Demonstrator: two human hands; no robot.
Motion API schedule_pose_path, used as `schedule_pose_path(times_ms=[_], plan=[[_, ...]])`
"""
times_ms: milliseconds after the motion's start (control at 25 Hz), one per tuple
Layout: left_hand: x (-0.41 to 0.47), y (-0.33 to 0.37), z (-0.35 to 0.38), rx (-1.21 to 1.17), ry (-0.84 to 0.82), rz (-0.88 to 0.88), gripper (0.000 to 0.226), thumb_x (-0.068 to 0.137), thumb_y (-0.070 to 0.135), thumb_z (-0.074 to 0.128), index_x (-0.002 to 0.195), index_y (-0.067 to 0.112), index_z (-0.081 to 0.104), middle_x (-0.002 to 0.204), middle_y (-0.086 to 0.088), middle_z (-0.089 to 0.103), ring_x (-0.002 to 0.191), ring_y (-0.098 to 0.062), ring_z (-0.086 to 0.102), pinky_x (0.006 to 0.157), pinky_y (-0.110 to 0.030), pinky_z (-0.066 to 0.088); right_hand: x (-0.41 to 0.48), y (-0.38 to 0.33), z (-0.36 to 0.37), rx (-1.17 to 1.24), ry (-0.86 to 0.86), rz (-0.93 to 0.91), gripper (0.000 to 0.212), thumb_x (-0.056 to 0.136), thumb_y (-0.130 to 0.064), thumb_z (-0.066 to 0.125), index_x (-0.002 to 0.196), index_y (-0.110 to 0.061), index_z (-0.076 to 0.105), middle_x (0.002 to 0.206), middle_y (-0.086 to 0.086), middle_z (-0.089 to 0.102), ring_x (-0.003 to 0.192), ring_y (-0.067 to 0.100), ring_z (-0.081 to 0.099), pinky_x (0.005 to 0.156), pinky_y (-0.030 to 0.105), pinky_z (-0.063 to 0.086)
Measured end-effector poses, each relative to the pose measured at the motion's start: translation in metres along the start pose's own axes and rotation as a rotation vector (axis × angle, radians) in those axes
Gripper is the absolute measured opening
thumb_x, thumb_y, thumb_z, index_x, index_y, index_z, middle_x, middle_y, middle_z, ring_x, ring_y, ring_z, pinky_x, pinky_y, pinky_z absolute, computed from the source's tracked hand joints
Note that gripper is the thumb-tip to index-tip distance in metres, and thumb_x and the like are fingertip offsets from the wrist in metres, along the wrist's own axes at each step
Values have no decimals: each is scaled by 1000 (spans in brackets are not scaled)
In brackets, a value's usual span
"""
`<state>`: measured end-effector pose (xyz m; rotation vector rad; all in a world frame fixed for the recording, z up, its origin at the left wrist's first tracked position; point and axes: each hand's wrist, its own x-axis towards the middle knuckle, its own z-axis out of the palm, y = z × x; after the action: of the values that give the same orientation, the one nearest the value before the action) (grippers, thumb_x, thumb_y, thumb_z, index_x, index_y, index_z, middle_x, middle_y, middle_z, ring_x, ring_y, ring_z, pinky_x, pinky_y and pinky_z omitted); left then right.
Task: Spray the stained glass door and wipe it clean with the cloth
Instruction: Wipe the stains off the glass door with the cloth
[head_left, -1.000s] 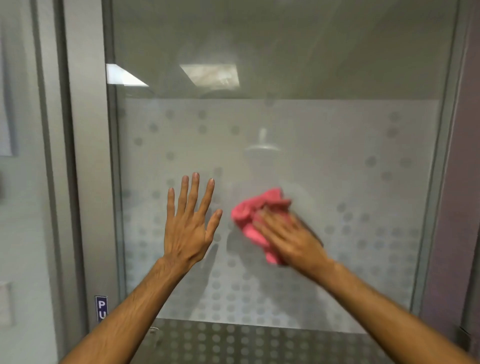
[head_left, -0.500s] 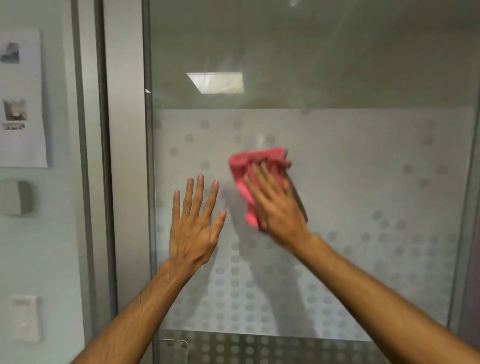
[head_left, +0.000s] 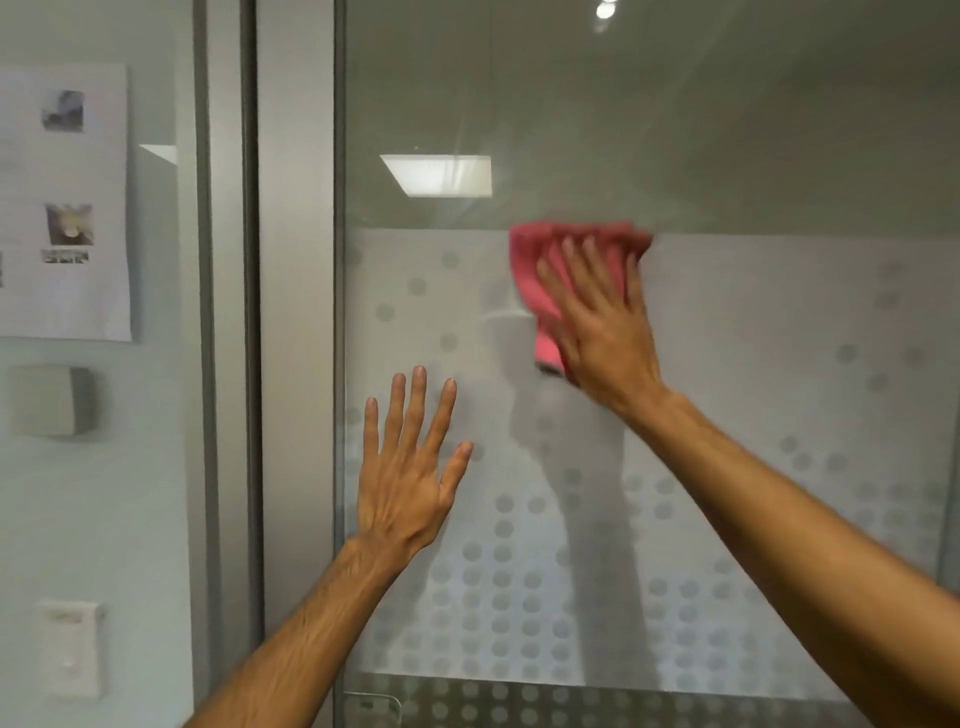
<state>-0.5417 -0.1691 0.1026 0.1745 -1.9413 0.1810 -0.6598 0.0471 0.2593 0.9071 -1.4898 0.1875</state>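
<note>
The glass door (head_left: 753, 364) fills most of the view, clear at the top and frosted with grey dots below. A pink cloth (head_left: 540, 270) lies flat against the glass at the upper edge of the frosted band. My right hand (head_left: 602, 327) presses on the cloth with its fingers spread, covering the cloth's lower right part. My left hand (head_left: 410, 473) rests flat on the glass lower down and to the left, fingers apart, holding nothing. No spray bottle is in view.
A grey metal door frame (head_left: 296, 312) runs upright left of the glass. On the wall to its left hang a printed paper sheet (head_left: 62, 208), a small grey box (head_left: 49, 400) and a white switch (head_left: 70, 649). A ceiling light (head_left: 439, 174) reflects in the glass.
My right hand has slid the pink cloth upward and to the right across the glass. My left hand has stayed flat on the door. My view has shifted left and up.
</note>
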Motion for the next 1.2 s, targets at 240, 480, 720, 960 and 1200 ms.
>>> schedule_pose_path(times_ms=[240, 480, 720, 960, 1200], plan=[[2, -9, -3, -118, 37, -33, 65, 105, 37, 30, 162, 18, 6, 171, -5, 0, 158, -22, 1, 127, -55, 6, 35, -58, 25, -9, 27, -89, 55, 107, -25, 41, 159, -12, 31, 167, 18, 26, 155, 41, 21, 122, 68, 17], [-5, -15, -12, -139, 67, -36, 67, 105, 50, 16, 161, 14, 15, 170, -10, 10, 158, -23, 8, 128, -51, 4, -137, -127, 51, 138, -87, -327, 64, 103, -24, 51, 160, -13, 27, 170, 12, 19, 159, 33, 13, 128, 61, 5], [-12, -10, -7, -46, -33, 13, 69, 103, 56, 19, 162, 22, 10, 171, -7, 2, 158, -25, 1, 126, -56, 7, -210, -92, 42, 57, -276, -651, 64, 105, -21, 47, 162, -12, 20, 171, 9, 15, 159, 29, 12, 130, 52, 5], [-16, -4, 2, 12, -45, 20, 69, 103, 59, 24, 162, 26, 7, 171, -5, -4, 158, -26, -2, 125, -59, 8, -124, 13, 5, 24, -89, -190, 51, 105, -26, 47, 151, -4, 44, 160, 22, 38, 151, 42, 31, 117, 66, 30], [-12, 1, 10, 41, -20, 22, 70, 103, 57, 28, 162, 25, 9, 171, -10, -3, 158, -30, 0, 125, -60, 11, -67, 12, 0, 39, 122, 366, 54, 102, -18, 46, 152, 3, 40, 160, 28, 34, 151, 49, 26, 120, 69, 20]])
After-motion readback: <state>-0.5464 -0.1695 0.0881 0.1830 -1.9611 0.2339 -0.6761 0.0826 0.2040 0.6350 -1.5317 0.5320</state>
